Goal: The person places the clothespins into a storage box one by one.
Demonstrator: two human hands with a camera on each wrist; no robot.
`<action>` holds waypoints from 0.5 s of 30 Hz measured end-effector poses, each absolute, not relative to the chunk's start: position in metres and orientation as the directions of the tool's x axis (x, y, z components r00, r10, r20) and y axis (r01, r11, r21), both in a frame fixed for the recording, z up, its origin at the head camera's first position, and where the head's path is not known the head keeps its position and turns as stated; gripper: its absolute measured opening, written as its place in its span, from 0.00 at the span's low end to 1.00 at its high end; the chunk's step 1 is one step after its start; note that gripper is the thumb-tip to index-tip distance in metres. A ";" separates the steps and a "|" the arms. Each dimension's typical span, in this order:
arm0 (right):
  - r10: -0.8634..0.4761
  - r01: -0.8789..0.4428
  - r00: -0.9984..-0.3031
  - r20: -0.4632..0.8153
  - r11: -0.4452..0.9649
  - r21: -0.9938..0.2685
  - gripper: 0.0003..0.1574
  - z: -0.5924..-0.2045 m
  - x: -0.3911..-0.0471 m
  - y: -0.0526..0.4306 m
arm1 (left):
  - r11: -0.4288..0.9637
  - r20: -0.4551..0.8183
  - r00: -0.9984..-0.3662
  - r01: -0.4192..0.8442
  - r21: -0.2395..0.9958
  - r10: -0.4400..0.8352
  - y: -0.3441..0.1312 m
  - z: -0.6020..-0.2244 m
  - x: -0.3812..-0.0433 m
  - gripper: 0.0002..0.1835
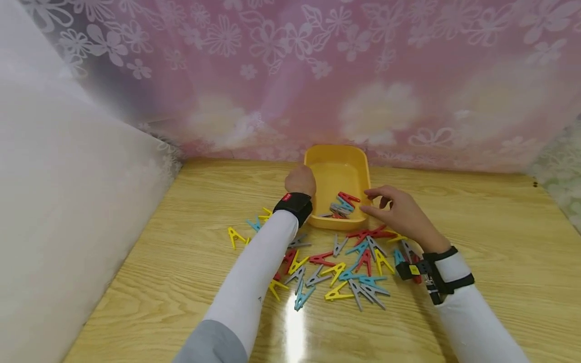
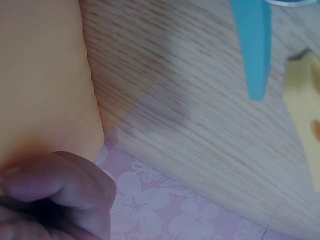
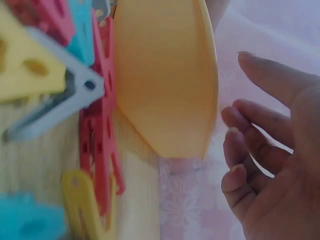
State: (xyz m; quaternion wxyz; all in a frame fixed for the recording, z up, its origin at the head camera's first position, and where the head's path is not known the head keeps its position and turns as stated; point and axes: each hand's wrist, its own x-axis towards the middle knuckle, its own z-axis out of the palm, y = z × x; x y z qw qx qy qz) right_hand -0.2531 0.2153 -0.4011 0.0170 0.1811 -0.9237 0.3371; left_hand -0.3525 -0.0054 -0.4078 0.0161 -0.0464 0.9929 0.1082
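A deep yellow plastic tray [image 1: 338, 174] stands at the back of the table, with several clothespins [image 1: 343, 205] in red, blue and grey lying at its near end. My left hand [image 1: 301, 180] is at the tray's left rim, its curled fingers [image 2: 75, 182] against the wall in the left wrist view; the fingertips are hidden. On the other side, my right hand [image 1: 396, 209] hovers by the right rim with thumb and fingers apart. Nothing is between its fingers [image 3: 252, 132] in the right wrist view.
Many loose clothespins [image 1: 336, 272], yellow, red, blue and grey, lie scattered on the wooden table [image 1: 181, 267] in front of the tray, some beneath my forearms. A pink flowered cloth [image 1: 281, 101] hangs close behind the tray. A white wall surface [image 1: 63, 176] borders the left side.
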 end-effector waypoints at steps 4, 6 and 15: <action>-0.294 -0.339 -0.939 0.176 0.717 -0.608 0.28 -0.400 -0.247 0.228 | 0.974 -0.037 -0.995 -0.096 0.205 -0.090 -0.003 -0.406 -0.353 0.14; -0.282 -0.333 -0.942 0.182 0.721 -0.607 0.26 -0.400 -0.245 0.235 | 0.975 -0.038 -0.995 -0.097 0.202 -0.091 -0.003 -0.406 -0.353 0.14; -0.272 -0.281 -0.956 0.109 0.740 -0.611 0.24 -0.410 -0.225 0.268 | 0.975 -0.036 -0.996 -0.082 0.206 -0.076 -0.004 -0.408 -0.352 0.14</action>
